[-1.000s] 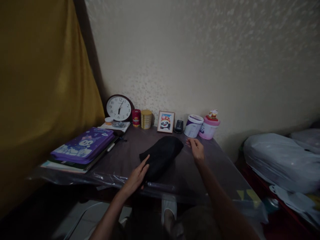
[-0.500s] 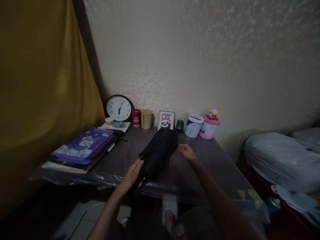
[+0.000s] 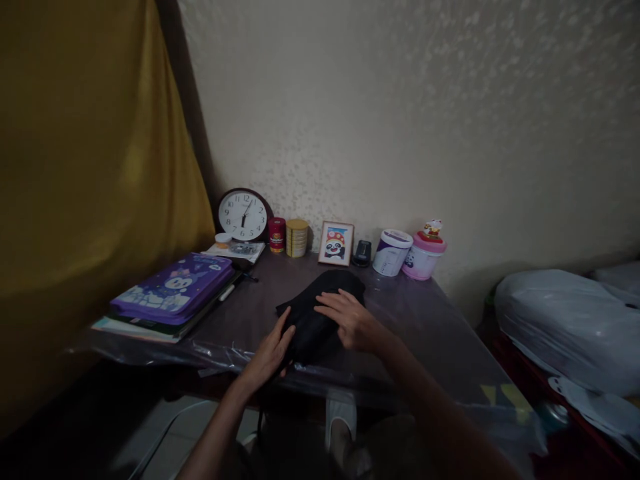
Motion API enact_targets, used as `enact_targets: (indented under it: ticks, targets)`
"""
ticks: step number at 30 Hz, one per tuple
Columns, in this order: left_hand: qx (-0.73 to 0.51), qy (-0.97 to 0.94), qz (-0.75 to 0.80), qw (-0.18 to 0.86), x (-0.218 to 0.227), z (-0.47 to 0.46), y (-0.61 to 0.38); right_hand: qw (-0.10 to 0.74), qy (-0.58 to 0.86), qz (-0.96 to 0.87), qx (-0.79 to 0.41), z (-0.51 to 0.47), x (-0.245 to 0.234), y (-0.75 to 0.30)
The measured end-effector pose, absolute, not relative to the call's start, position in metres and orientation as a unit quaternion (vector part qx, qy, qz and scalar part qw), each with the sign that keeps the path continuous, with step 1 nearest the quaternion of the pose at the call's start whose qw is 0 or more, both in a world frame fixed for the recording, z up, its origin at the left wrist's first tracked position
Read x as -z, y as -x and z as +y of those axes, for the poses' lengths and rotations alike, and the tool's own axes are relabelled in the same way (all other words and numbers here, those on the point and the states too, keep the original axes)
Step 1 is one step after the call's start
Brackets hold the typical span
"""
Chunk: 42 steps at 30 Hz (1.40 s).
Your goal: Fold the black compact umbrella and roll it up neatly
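Note:
A black folding umbrella [image 3: 311,333], its cloth loose and bundled, lies slantwise over the front part of the table. My left hand [image 3: 270,350] is wrapped round its near end, thumb on top and some fingertips showing below. My right hand [image 3: 350,320] rests over the top of the cloth, fingers stretched out and a little apart. The umbrella's far end bulges beyond my right fingers. Its handle is hidden by my left hand and the dark cloth.
On the table [image 3: 415,333], covered in clear plastic, a purple case [image 3: 175,287] lies on folders at left. Along the wall stand a clock [image 3: 244,215], a red tin [image 3: 277,235], a yellow-lidded can [image 3: 297,239], a framed panda picture [image 3: 335,244] and two tubs [image 3: 393,253].
My right hand has moved left from beside the umbrella's far end onto its top. The umbrella's far end has dropped lower and spread wider. My left hand keeps its hold.

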<state>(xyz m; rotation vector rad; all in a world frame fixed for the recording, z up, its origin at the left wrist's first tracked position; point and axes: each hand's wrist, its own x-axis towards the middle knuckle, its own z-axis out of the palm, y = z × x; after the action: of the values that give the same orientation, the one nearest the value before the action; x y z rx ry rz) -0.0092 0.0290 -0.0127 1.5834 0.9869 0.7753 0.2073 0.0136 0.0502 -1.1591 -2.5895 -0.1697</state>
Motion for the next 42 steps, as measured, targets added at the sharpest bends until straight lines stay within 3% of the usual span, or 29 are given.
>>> enact_targets:
  ticks: [9,16,29,37,40,42]
  targets:
    - [-0.316,-0.732,0.399,0.453,0.015,0.026,0.008,0.044,0.476,-0.873,0.096,0.024,-0.045,-0.218]
    - [-0.265,-0.806,0.365,0.385,0.009,0.022,0.008,0.029,0.49,-0.865,0.103,0.025,-0.046,-0.215]
    - [-0.275,-0.8,0.383,0.371,0.017,0.02,0.001,0.025,0.504,-0.858,0.099,0.032,-0.038,-0.222]
    - [-0.304,-0.769,0.373,0.422,0.018,0.021,0.002,0.131,0.594,-0.786,0.112,0.037,-0.032,-0.259]
    - [-0.31,-0.763,0.373,0.428,0.018,0.023,0.003,0.268,0.654,-0.706,0.046,0.045,-0.019,-0.278]
    - [-0.322,-0.758,0.374,0.427,0.018,0.026,0.004,0.383,0.673,-0.63,-0.063,0.052,-0.007,-0.29]
